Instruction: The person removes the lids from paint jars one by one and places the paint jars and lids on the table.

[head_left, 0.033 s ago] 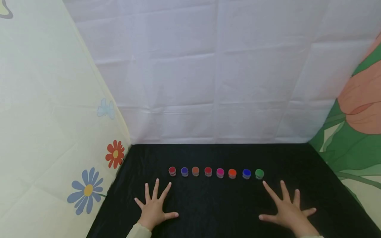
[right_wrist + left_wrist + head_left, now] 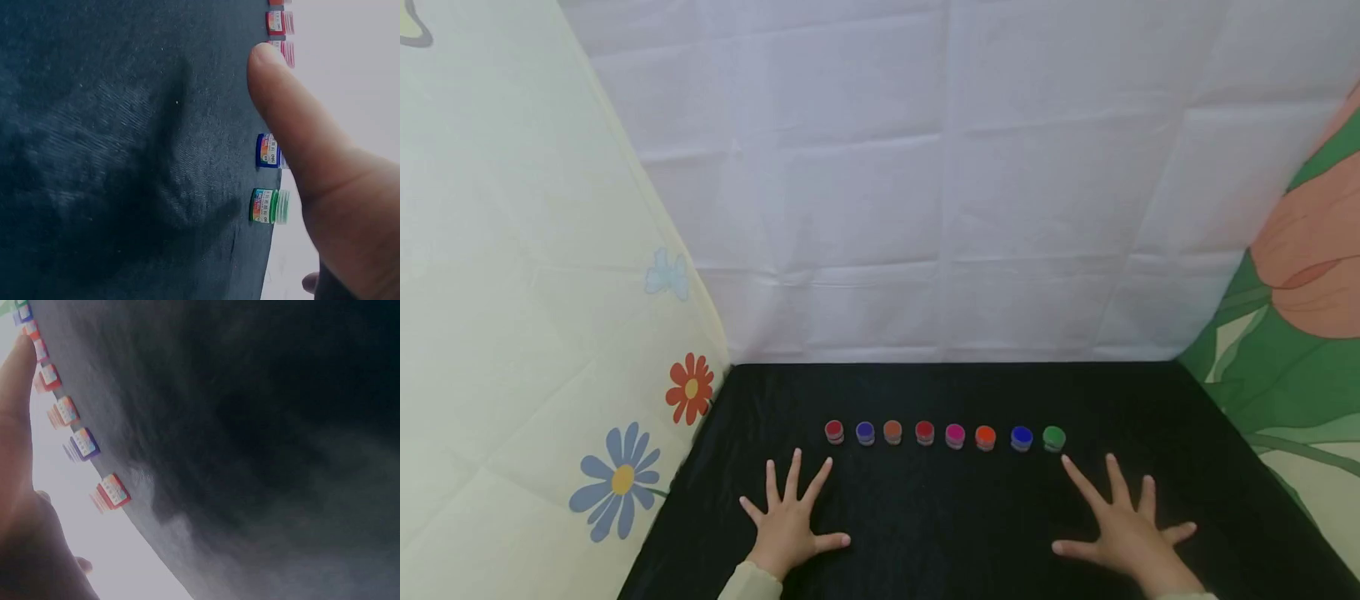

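Note:
Small paint jars with printed labels and ribbed clear screw tops stand in a row across the black cloth. In the head view they run from a dark red jar (image 2: 834,432) on the left, through purple, brownish orange, red, pink, orange and a blue jar (image 2: 1021,439), to a green jar (image 2: 1054,439) on the right. My left hand (image 2: 788,527) is spread wide, holding nothing, just nearer than the dark red jar. Fingers fanned out, my right hand (image 2: 1127,533) is empty too, its index fingertip close to the green jar. The right thumb (image 2: 300,119) partly covers the row in the right wrist view.
Black cloth (image 2: 947,533) covers the table. A creased white sheet (image 2: 880,208) hangs behind it. Flower-printed cloth flanks both sides, a pale one (image 2: 535,350) at left and one with large green leaves (image 2: 1300,367) at right.

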{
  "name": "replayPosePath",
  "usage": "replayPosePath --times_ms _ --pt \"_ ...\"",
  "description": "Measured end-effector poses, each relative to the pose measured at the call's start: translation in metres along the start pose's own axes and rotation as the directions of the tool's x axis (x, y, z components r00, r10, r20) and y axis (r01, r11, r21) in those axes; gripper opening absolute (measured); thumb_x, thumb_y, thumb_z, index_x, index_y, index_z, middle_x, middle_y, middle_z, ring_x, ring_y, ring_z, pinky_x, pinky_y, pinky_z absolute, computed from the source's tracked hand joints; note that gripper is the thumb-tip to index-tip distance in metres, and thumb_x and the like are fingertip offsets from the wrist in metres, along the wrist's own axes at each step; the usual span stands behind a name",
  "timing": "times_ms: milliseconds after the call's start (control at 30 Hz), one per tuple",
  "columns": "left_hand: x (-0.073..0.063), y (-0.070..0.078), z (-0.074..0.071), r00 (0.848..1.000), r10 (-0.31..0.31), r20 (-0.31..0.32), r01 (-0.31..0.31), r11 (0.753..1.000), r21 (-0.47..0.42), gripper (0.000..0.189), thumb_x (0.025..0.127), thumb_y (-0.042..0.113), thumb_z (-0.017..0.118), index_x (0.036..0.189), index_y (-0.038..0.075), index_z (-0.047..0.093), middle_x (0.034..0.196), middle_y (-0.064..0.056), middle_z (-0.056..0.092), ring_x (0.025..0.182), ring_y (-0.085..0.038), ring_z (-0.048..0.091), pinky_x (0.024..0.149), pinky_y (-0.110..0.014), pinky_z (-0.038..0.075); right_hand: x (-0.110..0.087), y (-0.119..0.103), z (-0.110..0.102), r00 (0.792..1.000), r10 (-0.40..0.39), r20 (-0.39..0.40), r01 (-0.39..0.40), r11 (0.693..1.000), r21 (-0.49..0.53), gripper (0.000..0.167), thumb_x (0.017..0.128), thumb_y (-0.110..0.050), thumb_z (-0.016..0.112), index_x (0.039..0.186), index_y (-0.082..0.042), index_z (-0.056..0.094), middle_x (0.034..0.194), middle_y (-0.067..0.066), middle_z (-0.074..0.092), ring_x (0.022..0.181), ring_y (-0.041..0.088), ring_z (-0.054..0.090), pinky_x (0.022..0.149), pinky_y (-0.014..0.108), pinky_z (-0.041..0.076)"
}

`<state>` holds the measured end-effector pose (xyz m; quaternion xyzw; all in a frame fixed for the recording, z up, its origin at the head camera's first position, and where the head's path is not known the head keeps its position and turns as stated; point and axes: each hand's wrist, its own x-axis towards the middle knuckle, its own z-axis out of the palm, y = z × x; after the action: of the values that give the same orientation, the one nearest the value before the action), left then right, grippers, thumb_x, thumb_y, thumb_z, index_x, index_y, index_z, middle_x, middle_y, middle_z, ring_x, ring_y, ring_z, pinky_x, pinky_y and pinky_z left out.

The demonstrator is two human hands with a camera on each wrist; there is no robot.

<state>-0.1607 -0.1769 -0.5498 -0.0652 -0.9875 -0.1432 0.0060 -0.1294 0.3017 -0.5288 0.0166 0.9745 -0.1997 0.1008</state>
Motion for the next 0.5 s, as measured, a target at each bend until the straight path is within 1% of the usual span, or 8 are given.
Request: replayPosePath --times_ms 100,133,233,300,400,467,500 --pt "0.008 0.000 -0.003 1.000 0.000 0.003 0.000 1.000 -0.010 0.115 0.061 0.080 0.078 0.158 0.043 0.029 0.169 -0.015 0.011 0.147 -0.060 0.002 0.087 -0.093 0.003 0.003 0.000 -0.004 1.000 -0.012 -0.011 0.012 1.000 0.004 0.134 0.060 -0.080 0.076 0.159 -0.046 -0.008 0.158 0.035 -0.022 0.124 0.079 -0.023 0.065 0.085 -0.023" --pt "0.014 0.000 -0.004 1.000 0.002 0.000 -0.002 1.000 -0.017 0.115 0.062 0.079 0.078 0.158 0.042 0.029 0.168 -0.016 0.012 0.147 -0.060 0.003 0.088 -0.093 0.003 0.006 -0.001 -0.006 1.000 -0.016 -0.019 0.016 1.000 0.004 0.134 0.061 -0.080 0.076 0.159 -0.046 -0.008 0.158 0.034 -0.023 0.125 0.078 -0.023 0.065 0.085 -0.023" --pt "0.036 -0.001 -0.010 1.000 -0.018 0.009 0.019 0.997 -0.068 0.111 0.068 0.074 0.079 0.160 0.038 0.027 0.169 -0.015 0.010 0.148 -0.058 -0.001 0.091 -0.092 0.001 0.020 -0.002 -0.016 0.998 -0.041 -0.051 0.042 0.999 0.015 0.130 0.068 -0.076 0.076 0.161 -0.041 -0.009 0.158 0.033 -0.025 0.126 0.078 -0.022 0.067 0.088 -0.019" --pt "0.053 -0.003 -0.012 1.000 -0.029 -0.011 0.028 0.996 -0.087 0.109 0.072 0.071 0.078 0.161 0.035 0.026 0.168 -0.017 0.011 0.148 -0.058 0.001 0.092 -0.091 0.001 0.032 -0.003 -0.023 0.996 -0.048 -0.069 0.050 0.998 0.023 0.127 0.073 -0.074 0.075 0.161 -0.039 -0.010 0.159 0.033 -0.024 0.128 0.077 -0.021 0.069 0.090 -0.018" --pt "0.076 -0.005 -0.016 0.998 -0.035 -0.056 0.032 0.997 -0.064 0.107 0.075 0.069 0.077 0.161 0.033 0.025 0.168 -0.017 0.013 0.149 -0.056 0.003 0.095 -0.090 0.003 0.051 -0.002 -0.032 0.994 -0.060 -0.089 0.062 0.998 0.028 0.125 0.077 -0.071 0.074 0.161 -0.036 -0.011 0.159 0.034 -0.023 0.129 0.075 -0.022 0.072 0.092 -0.015" --pt "0.090 -0.005 -0.019 0.996 -0.022 -0.085 0.020 1.000 -0.024 0.107 0.074 0.071 0.076 0.161 0.033 0.025 0.168 -0.017 0.015 0.149 -0.056 0.005 0.096 -0.090 0.005 0.062 -0.001 -0.041 0.994 -0.065 -0.092 0.068 0.997 0.025 0.125 0.077 -0.071 0.073 0.161 -0.036 -0.013 0.159 0.033 -0.024 0.129 0.074 -0.025 0.072 0.092 -0.014" --pt "0.096 -0.005 -0.021 0.996 -0.016 -0.090 0.015 1.000 -0.011 0.108 0.073 0.072 0.076 0.161 0.033 0.025 0.168 -0.017 0.015 0.149 -0.055 0.005 0.096 -0.089 0.005 0.067 0.000 -0.044 0.994 -0.067 -0.092 0.069 0.997 0.017 0.125 0.077 -0.072 0.073 0.160 -0.036 -0.013 0.159 0.034 -0.023 0.129 0.074 -0.026 0.071 0.092 -0.014"
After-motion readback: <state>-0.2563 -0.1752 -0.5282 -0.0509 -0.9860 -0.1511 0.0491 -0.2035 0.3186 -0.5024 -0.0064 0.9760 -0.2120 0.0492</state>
